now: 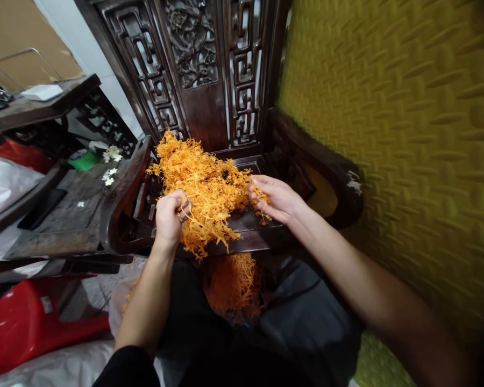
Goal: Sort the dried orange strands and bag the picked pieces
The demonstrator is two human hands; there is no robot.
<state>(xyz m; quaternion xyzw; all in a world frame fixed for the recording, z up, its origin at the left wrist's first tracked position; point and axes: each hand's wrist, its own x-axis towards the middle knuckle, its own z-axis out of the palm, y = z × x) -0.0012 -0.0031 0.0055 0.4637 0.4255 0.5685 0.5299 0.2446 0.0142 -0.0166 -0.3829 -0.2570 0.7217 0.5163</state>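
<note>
A large heap of orange, finely branching plastic-looking sprigs (pixel 204 180) lies on the seat of a carved dark wooden chair (pixel 262 234). At the heap's left front, my left hand (pixel 170 214) is closed, with a thin orange stem pinched between thumb and fingers. My right hand (pixel 275 198) is at the heap's right edge, its fingers curved around a small bunch of orange sprigs (pixel 263 217) that hangs below them. More orange sprigs (pixel 246 274) show lower down, between my legs under the seat's front edge.
The carved chair back (pixel 204 113) rises behind the heap. A yellow-green textured panel (pixel 395 134) stands close on the right. Left are a second wooden chair (pixel 70 209) with a green tape roll (pixel 83 159) and pale floral bits (pixel 109 176), and a red plastic stool (pixel 28 322).
</note>
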